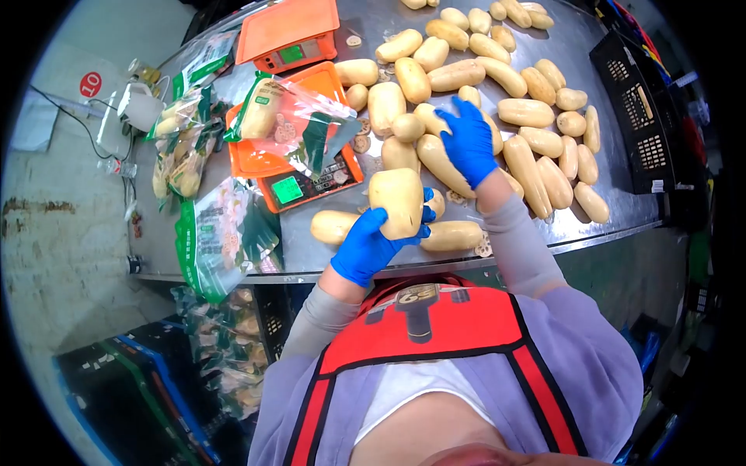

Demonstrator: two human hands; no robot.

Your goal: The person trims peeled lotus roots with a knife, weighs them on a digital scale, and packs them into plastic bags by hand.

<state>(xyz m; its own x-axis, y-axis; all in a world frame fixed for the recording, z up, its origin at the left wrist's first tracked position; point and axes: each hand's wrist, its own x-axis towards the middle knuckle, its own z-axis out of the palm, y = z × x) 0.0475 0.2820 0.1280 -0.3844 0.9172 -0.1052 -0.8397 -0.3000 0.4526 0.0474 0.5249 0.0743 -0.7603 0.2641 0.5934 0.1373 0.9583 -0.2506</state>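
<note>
My left hand [368, 247], in a blue glove, is wrapped round a thick, pale lotus root section [396, 200] held above the front edge of the metal table. Over the pile, my right hand [471, 141], also gloved in blue, has its fingers spread, palm down. Beneath and beside it lie lotus roots, among them a long one [444, 165]; whether the palm touches one is hidden. Left of my left hand, a clear-and-green plastic bag [260, 113] with lotus root in it rests on an orange scale [351, 167] with a lit green display.
A second orange scale [287, 33] stands farther back. Filled bags [184, 147] and flat printed bags [221, 237] lie at the left. Many loose lotus roots [524, 113] cover the table's middle and right. A black crate [639, 116] is at the right edge.
</note>
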